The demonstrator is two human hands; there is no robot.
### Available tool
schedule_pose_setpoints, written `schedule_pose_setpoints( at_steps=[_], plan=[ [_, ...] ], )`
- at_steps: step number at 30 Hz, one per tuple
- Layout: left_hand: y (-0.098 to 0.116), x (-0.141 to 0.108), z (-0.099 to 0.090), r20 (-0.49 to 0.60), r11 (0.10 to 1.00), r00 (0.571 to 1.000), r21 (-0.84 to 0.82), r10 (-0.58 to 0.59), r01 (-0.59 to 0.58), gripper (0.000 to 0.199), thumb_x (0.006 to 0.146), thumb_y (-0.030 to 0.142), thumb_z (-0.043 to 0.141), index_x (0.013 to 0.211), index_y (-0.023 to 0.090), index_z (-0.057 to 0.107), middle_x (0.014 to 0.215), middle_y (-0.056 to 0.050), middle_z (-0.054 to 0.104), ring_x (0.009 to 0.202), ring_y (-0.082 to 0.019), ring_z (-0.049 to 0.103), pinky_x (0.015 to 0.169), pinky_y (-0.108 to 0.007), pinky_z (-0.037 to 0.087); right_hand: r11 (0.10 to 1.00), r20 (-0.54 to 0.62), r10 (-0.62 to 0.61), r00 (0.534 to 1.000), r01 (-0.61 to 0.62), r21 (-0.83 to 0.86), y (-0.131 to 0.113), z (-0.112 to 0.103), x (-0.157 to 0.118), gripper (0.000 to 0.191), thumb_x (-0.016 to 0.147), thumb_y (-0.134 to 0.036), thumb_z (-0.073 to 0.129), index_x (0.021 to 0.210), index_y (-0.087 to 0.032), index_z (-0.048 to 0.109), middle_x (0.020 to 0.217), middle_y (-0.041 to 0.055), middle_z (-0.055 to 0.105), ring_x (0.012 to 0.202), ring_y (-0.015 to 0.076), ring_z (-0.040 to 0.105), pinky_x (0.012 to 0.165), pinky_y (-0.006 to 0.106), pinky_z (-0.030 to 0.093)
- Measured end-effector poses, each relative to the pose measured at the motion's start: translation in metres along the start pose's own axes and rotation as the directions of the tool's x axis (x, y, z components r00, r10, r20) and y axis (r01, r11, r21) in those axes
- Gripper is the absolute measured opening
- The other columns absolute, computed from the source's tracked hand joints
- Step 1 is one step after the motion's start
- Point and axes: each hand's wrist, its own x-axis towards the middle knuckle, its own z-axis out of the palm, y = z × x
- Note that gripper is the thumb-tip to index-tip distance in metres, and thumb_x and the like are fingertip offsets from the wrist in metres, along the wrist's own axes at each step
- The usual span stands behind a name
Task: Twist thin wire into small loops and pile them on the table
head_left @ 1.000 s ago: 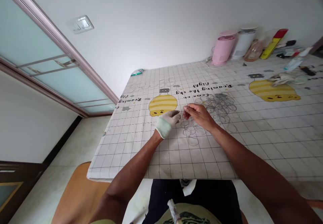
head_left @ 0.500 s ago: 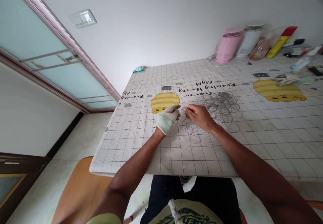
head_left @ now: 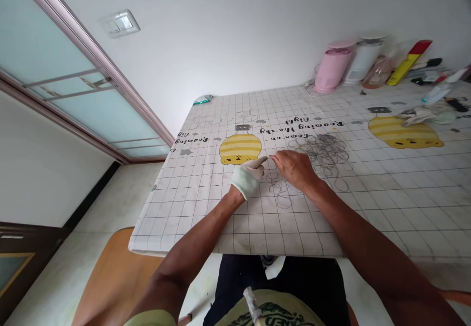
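Note:
A loose tangle of thin dark thread (head_left: 326,157) spreads in loops over the tablecloth, partly under my right hand. My left hand (head_left: 248,176), in a white and pale green glove, is closed with its index finger pointing toward the other hand. Bare and pinched, my right hand (head_left: 296,169) lies over the tangle's left side. The fingertips of both hands nearly meet. Anything between the fingers is too thin to make out.
A gridded tablecloth (head_left: 191,218) with yellow bear prints covers the table. Along the wall stand a pink cylinder (head_left: 333,68), a white cylinder (head_left: 362,61), a bottle (head_left: 379,73) and a yellow-red box (head_left: 408,63). Gloves (head_left: 423,115) lie at right, an orange chair (head_left: 106,277) below left.
My left hand has shifted slightly right and its index finger now points up toward the right fingertips. My right hand has turned, showing more of its back.

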Motion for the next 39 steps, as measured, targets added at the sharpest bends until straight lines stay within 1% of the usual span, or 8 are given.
schedule_pose_setpoints(
  at_steps=[7,14,17,23,28,32,35,39],
  plan=[
    [-0.002,-0.001,0.013,-0.007,0.999,1.0,0.046,0.013,-0.013,0.046,0.095,0.019,0.053,0.134,0.026,0.075,0.093,-0.001,0.078,0.09,-0.016,0.069,0.087,-0.026,0.052,0.998,-0.007,-0.051,0.999,0.051,-0.031,-0.003,0.0,0.003,0.04,0.111,-0.031,0.043,0.076,-0.017,0.057,0.067,0.004,0.058,0.06,0.0154,0.047,0.056,0.031,0.025],
    [0.005,-0.001,0.007,0.009,0.997,0.999,-0.068,-0.041,0.041,0.035,0.096,0.031,0.055,0.121,0.026,0.079,0.076,0.001,0.072,0.071,-0.014,0.064,0.075,-0.024,0.05,0.996,0.013,-0.045,0.999,0.044,0.072,-0.002,0.0,0.004,0.041,0.112,-0.038,0.04,0.079,-0.02,0.058,0.07,0.005,0.059,0.062,0.0171,0.048,0.057,0.033,0.027],
    [0.008,0.0,0.004,-0.008,0.988,0.998,-0.146,-0.06,0.058,0.032,0.097,0.033,0.054,0.111,0.025,0.081,0.075,0.002,0.07,0.066,-0.012,0.061,0.071,-0.023,0.05,0.986,0.047,-0.052,0.998,0.044,0.161,-0.003,0.0,0.003,0.036,0.111,-0.038,0.041,0.086,-0.021,0.061,0.075,0.0062,0.063,0.066,0.0188,0.052,0.059,0.033,0.031],
    [0.007,0.002,-0.001,-0.024,0.959,0.99,-0.255,-0.137,0.126,0.033,0.097,0.031,0.055,0.118,0.023,0.078,0.071,0.003,0.069,0.062,-0.011,0.06,0.066,-0.021,0.05,0.959,0.026,-0.09,0.996,0.08,0.274,-0.002,0.001,0.002,0.031,0.11,-0.027,0.041,0.111,-0.02,0.071,0.088,0.0092,0.072,0.078,0.0214,0.063,0.067,0.034,0.044],
    [0.006,0.002,-0.003,-0.036,0.966,0.995,-0.246,-0.095,0.083,0.033,0.097,0.027,0.053,0.117,0.022,0.078,0.069,0.002,0.069,0.061,-0.011,0.061,0.066,-0.022,0.05,0.956,-0.019,-0.113,0.993,0.114,0.27,-0.002,0.004,0.0,0.037,0.108,-0.021,0.041,0.13,-0.018,0.07,0.09,0.0092,0.073,0.082,0.0225,0.065,0.07,0.036,0.05],
    [0.007,0.001,-0.004,-0.035,0.978,0.996,-0.195,-0.082,0.074,0.033,0.097,0.027,0.052,0.117,0.022,0.079,0.069,0.002,0.069,0.062,-0.011,0.062,0.07,-0.022,0.051,0.932,-0.051,-0.137,0.989,0.146,0.331,-0.002,0.002,0.002,0.039,0.106,-0.016,0.043,0.135,-0.021,0.069,0.104,0.0115,0.074,0.099,0.0249,0.066,0.08,0.039,0.056],
    [0.007,0.0,-0.005,-0.032,0.98,0.995,-0.177,-0.094,0.087,0.032,0.097,0.027,0.053,0.116,0.023,0.079,0.071,0.002,0.07,0.062,-0.011,0.063,0.071,-0.022,0.052,0.905,-0.061,-0.135,0.989,0.148,0.399,0.0,0.002,0.004,0.041,0.104,-0.014,0.044,0.135,-0.024,0.07,0.107,0.0105,0.075,0.101,0.0251,0.067,0.085,0.042,0.058],
    [0.007,-0.002,-0.006,-0.015,0.974,0.995,-0.205,-0.098,0.093,0.031,0.098,0.026,0.053,0.113,0.022,0.079,0.069,0.002,0.07,0.059,-0.011,0.061,0.063,-0.021,0.05,0.874,-0.053,-0.17,0.984,0.176,0.454,0.006,0.006,0.005,0.041,0.104,-0.014,0.046,0.132,-0.026,0.072,0.11,0.0092,0.078,0.103,0.0259,0.068,0.087,0.045,0.059]
  ],
)
